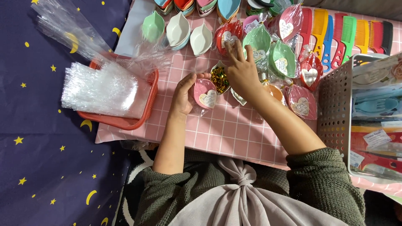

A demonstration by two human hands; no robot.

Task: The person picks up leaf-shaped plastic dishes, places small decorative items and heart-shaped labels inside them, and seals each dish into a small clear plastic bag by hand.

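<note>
Bright, even light falls from overhead, and the pink checked tablecloth (234,129) shows only faint, soft shadows beneath the forearms. Left of the tablecloth, white glare flickers across the clear cellophane bags (98,88) in the red tray (125,122). The centre is sharp; toward the frame's right edge, the grey perforated basket (335,104) stretches and softens slightly.

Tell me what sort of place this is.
Probably a home craft spot for packing small gifts: a pink checked table, a red tray of clear bags, wrapped leaf-shaped dishes and coloured combs.
</note>
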